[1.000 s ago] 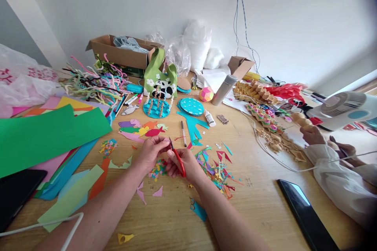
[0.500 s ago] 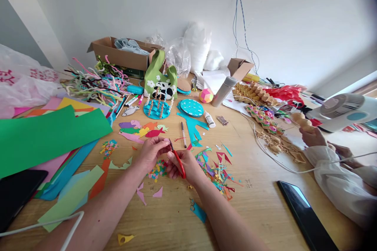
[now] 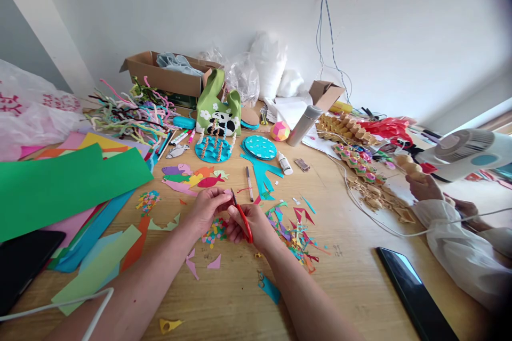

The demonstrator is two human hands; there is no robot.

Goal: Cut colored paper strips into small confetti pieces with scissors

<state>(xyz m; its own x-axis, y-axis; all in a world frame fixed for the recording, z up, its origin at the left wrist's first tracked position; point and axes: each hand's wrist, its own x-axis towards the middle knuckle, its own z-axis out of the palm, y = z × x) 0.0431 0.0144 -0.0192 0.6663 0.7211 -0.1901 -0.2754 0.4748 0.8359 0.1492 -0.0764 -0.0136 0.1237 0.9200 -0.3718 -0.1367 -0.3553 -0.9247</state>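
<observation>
My right hand (image 3: pixel 248 222) is closed around a pair of red-handled scissors (image 3: pixel 242 217), dark blades pointing up and away. My left hand (image 3: pixel 208 208) pinches at the blade tips; whatever is in its fingertips is too small and covered to make out. Below and between the hands lies a pile of round paper dots (image 3: pixel 215 231). Paper scraps (image 3: pixel 294 232) in many colours are heaped right of my right hand. Beyond my left hand rest several cut-out paper fish (image 3: pixel 210 180), with a pen (image 3: pixel 248 184) beside them.
Coloured paper sheets (image 3: pixel 72 186) are stacked at the left. A panda bag (image 3: pixel 219 112), blue discs (image 3: pixel 260 147), a glue bottle (image 3: pixel 284 163) and a grey flask (image 3: pixel 304 125) stand further back. At right are a phone (image 3: pixel 414 293), a white cable, a fan (image 3: pixel 468 152) and another person's hands (image 3: pixel 426 187).
Almost nothing differs. Both of my hands and the scissors stay in nearly the same place, and the view has shifted only slightly.
</observation>
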